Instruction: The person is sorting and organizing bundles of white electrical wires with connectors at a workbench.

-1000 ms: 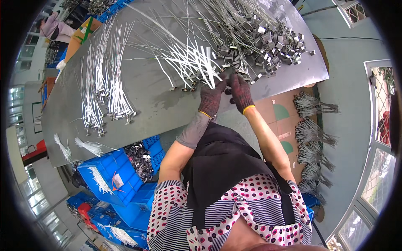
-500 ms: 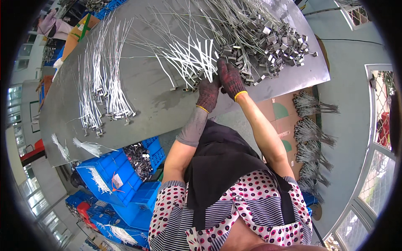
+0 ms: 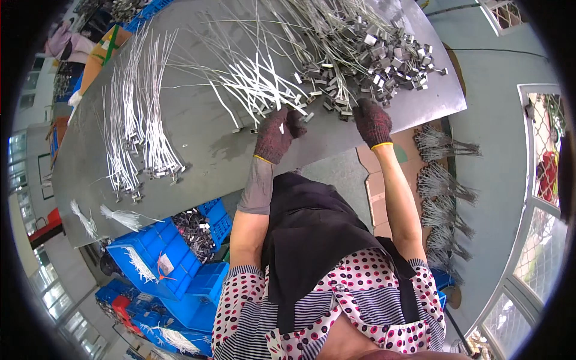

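My left hand (image 3: 277,137), in a dark red and black knitted glove, is at the near end of a loose spread of white-sleeved wires (image 3: 258,84) with small metal end pieces. Its fingers are curled closed, and a short white bit shows at them; what they hold I cannot make out. My right hand (image 3: 374,125), gloved alike, is at the near edge of a big heap of metal block-ended wires (image 3: 390,60). Its fingertips are bent down by the blocks, and whether they grip one is hidden. The two hands are well apart.
Bundles of white-sleeved wires (image 3: 159,132) lie at the left of the grey metal table (image 3: 210,174). Two small white bundles (image 3: 120,216) rest at its near left corner. Blue crates (image 3: 162,258) stand below. Wire bunches (image 3: 447,180) hang or lie beside cardboard at the right.
My hands were together by the white-sleeved wires and have parted. The right moved to the right to the heap's near edge; the left drew back left and nearer me.
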The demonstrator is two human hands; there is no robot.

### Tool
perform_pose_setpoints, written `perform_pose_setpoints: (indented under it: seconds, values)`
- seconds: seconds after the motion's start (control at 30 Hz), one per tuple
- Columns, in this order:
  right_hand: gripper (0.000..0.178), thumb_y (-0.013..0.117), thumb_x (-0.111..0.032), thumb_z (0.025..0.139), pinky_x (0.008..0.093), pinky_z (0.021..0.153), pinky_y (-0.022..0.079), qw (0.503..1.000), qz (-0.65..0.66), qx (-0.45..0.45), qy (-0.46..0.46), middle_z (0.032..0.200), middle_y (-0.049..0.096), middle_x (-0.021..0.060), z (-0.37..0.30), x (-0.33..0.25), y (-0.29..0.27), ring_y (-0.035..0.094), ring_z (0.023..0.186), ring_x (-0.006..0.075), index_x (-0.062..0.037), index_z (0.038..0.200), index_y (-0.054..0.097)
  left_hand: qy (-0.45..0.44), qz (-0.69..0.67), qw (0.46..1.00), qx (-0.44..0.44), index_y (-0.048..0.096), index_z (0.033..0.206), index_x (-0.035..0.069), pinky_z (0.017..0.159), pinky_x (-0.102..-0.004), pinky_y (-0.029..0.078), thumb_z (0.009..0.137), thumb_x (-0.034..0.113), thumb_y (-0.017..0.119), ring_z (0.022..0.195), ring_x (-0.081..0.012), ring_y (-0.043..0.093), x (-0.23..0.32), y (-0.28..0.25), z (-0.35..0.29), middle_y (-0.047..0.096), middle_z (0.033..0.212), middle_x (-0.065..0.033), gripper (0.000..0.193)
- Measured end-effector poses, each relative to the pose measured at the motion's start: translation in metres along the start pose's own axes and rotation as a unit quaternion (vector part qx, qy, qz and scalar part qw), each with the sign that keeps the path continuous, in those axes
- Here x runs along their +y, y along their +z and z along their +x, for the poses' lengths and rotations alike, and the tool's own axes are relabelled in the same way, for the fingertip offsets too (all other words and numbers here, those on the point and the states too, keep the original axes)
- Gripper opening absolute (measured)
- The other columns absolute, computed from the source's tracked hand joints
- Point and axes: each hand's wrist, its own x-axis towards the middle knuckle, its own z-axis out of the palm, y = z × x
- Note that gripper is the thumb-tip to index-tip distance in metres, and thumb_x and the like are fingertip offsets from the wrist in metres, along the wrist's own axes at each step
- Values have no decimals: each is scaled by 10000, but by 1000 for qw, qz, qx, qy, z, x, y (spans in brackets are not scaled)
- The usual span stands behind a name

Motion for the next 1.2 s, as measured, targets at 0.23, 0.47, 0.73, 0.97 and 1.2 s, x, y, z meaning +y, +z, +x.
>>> perform_pose_setpoints:
  seconds: [0.23, 0.47, 0.73, 0.97, 1.2]
  values:
    - [259, 601, -314, 888, 476, 786, 514, 997, 66, 35, -2, 968, 684, 166, -42, 22, -8, 659, 911, 374, -107, 1030, 666, -105, -88, 990, 47, 640, 1113, 36, 646, -475, 596, 956, 234, 607, 729, -278, 660, -51, 14, 14, 662, 896, -102, 255]
    - [374, 687, -222, 807, 461, 919, 452, 992, 11, 120, -44, 1193, 622, 107, -51, -14, -15, 560, 1146, 333, -153, 1169, 621, -109, -87, 989, 44, 629, 1106, 40, 684, -483, 598, 931, 227, 650, 703, -294, 659, -69, 14, 18, 654, 907, -114, 257]
    - [349, 669, -275, 753, 569, 1036, 311, 960, -121, 110, -228, 1260, 606, 128, 8, -74, 22, 462, 1288, 326, -142, 1075, 691, 30, 174, 982, 67, 650, 1108, 46, 635, -289, 569, 948, 250, 621, 799, -167, 680, -70, 46, 7, 681, 972, -84, 261]
    - [359, 701, -260, 712, 486, 977, 379, 966, -53, 128, -220, 1143, 628, 88, -32, -58, 32, 523, 1178, 286, -87, 1022, 650, 167, 444, 879, 47, 664, 1034, 26, 632, -274, 523, 965, 276, 621, 739, -131, 606, -87, 33, 20, 646, 859, -42, 263]
    - [222, 688, -191, 769, 458, 855, 448, 961, 63, 91, -253, 902, 645, 143, -59, -37, 22, 602, 975, 356, -68, 951, 658, 477, 816, 304, 118, 648, 946, 92, 730, -391, 485, 863, 126, 570, 800, -243, 607, -163, -27, 31, 604, 856, -86, 119]
